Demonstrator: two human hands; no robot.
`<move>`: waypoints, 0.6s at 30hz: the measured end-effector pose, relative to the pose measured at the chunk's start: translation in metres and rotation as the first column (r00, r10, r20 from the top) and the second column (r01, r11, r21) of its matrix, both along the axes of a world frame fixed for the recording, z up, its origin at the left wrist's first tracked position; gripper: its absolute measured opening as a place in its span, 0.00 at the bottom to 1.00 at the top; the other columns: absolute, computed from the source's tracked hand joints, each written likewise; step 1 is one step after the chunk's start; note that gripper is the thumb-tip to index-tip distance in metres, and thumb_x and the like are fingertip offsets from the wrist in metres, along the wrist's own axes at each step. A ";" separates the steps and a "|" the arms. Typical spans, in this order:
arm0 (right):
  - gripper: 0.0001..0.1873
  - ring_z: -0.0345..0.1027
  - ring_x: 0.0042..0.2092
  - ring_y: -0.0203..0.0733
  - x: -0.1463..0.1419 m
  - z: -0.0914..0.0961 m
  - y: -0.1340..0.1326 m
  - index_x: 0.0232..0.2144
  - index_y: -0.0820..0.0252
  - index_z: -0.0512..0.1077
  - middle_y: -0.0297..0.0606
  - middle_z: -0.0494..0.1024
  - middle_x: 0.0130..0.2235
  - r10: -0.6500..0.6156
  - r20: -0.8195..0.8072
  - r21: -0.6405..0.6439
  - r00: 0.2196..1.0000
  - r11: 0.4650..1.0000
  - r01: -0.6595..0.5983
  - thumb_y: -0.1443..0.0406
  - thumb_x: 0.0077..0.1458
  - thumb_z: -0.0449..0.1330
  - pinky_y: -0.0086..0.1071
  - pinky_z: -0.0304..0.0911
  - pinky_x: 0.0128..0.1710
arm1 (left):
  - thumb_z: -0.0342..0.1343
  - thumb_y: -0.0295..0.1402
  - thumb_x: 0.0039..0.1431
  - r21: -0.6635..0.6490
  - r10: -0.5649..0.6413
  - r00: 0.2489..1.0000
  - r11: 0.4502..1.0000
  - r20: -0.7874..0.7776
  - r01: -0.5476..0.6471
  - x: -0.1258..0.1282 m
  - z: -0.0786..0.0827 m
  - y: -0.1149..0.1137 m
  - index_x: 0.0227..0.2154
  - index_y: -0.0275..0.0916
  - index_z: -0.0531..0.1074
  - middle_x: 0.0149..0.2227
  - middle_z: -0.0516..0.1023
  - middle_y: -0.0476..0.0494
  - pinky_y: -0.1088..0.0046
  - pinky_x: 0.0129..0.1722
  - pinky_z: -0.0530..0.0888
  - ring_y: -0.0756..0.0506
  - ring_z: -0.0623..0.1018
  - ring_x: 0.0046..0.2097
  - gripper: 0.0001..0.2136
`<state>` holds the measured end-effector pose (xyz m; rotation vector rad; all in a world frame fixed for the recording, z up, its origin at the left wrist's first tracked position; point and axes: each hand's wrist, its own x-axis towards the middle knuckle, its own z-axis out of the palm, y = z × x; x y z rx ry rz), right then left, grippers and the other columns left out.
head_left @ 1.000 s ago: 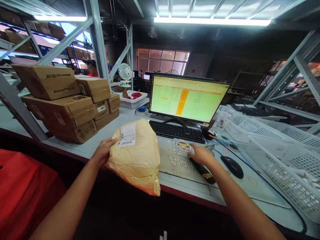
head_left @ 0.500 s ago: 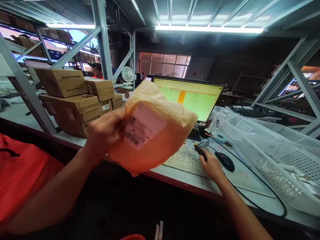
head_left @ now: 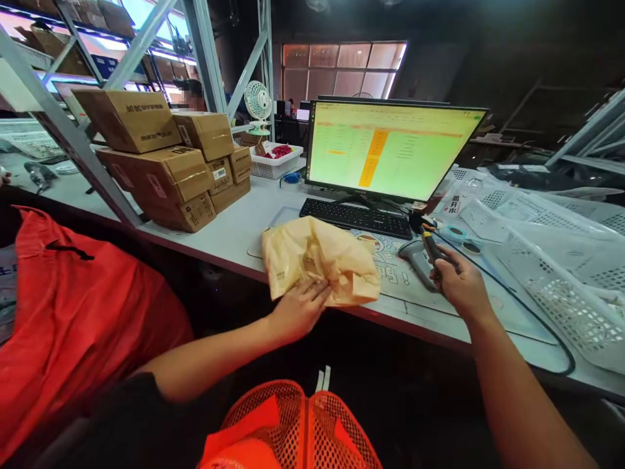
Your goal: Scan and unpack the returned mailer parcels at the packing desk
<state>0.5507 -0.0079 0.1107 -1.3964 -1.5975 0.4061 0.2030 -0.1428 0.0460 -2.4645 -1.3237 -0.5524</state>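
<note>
My left hand [head_left: 299, 307] grips the near edge of a yellow plastic mailer parcel [head_left: 317, 260] that lies on the desk mat [head_left: 390, 270] at the table's front edge, label side hidden. My right hand [head_left: 461, 280] is closed round a black handheld barcode scanner with a yellow tip [head_left: 430, 247], held just above the mat, right of the parcel. Behind both stand a black keyboard [head_left: 356, 218] and a monitor [head_left: 390, 150] with a green and orange spreadsheet.
Stacked cardboard boxes [head_left: 161, 163] sit at the left on the table beside a slanted steel rack post [head_left: 63, 124]. White perforated baskets [head_left: 547, 260] fill the right. A red mesh basket [head_left: 303, 430] is under the table edge, a red bag [head_left: 73, 312] at left.
The parcel went from raised in front of the monitor, label towards me, down onto the mat, flipped over. My right hand took up the scanner and lifted it.
</note>
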 end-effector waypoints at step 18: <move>0.24 0.76 0.38 0.44 -0.193 0.026 -0.049 0.57 0.57 0.76 0.42 0.82 0.43 0.562 0.082 0.137 0.823 0.812 -0.568 0.55 0.64 0.54 0.38 0.73 0.38 | 0.49 0.37 0.75 -0.174 0.468 0.755 0.881 0.459 -0.441 -0.060 0.060 0.053 0.44 0.43 0.80 0.43 0.85 0.40 0.66 0.43 0.69 0.38 0.82 0.47 0.13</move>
